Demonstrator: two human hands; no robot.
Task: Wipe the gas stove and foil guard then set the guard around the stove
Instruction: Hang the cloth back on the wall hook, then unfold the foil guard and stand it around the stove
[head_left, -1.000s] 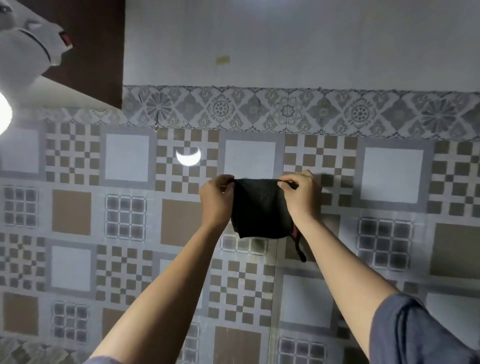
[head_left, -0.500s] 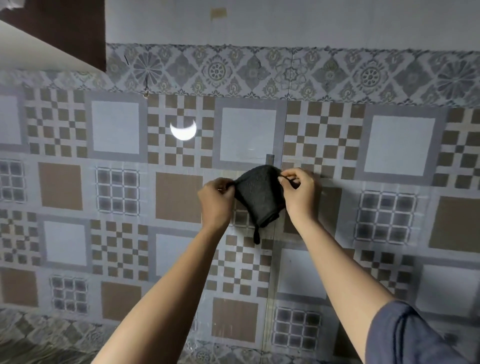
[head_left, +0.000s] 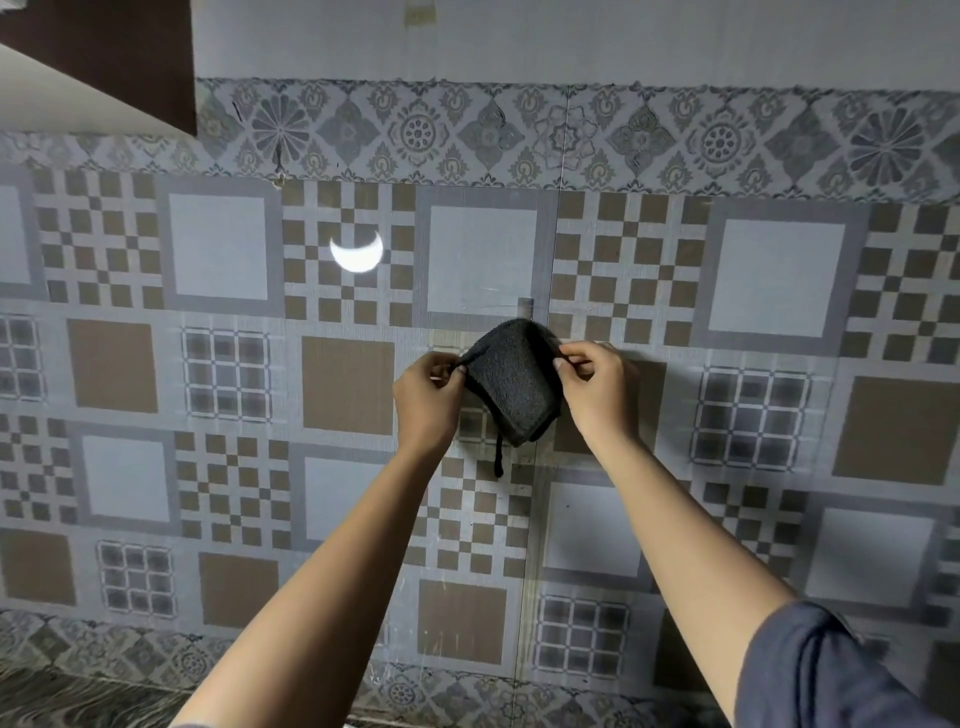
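Both hands are up at the tiled wall (head_left: 218, 374). The left hand (head_left: 427, 402) has its fingers pinched shut on the left edge of the dark cloth (head_left: 511, 382), and the right hand (head_left: 600, 387) pinches the right edge the same way, the cloth slung between them.

Here's the change: a second ago that cloth was stretched flat and square between the two hands. Now it's humped up in the middle, draped over a small hook (head_left: 525, 306) on the wall, with its sides folding down and a thin loop (head_left: 498, 460) dangling below the bottom corner. The view has also tipped lower, so the dark cabinet (head_left: 104, 52) at the top left corner is sliding out and a strip of the counter (head_left: 67, 696) shows along the bottom left edge.

What does that mean for the job? My read is that the cloth is either going onto the hook or coming off it; I can't tell which from here.

As for the gas stove and the foil guard, neither one is anywhere in view, so there's no telling whether they've been wiped or whether the guard stands around the stove. They're presumably below the frame, down on the counter.
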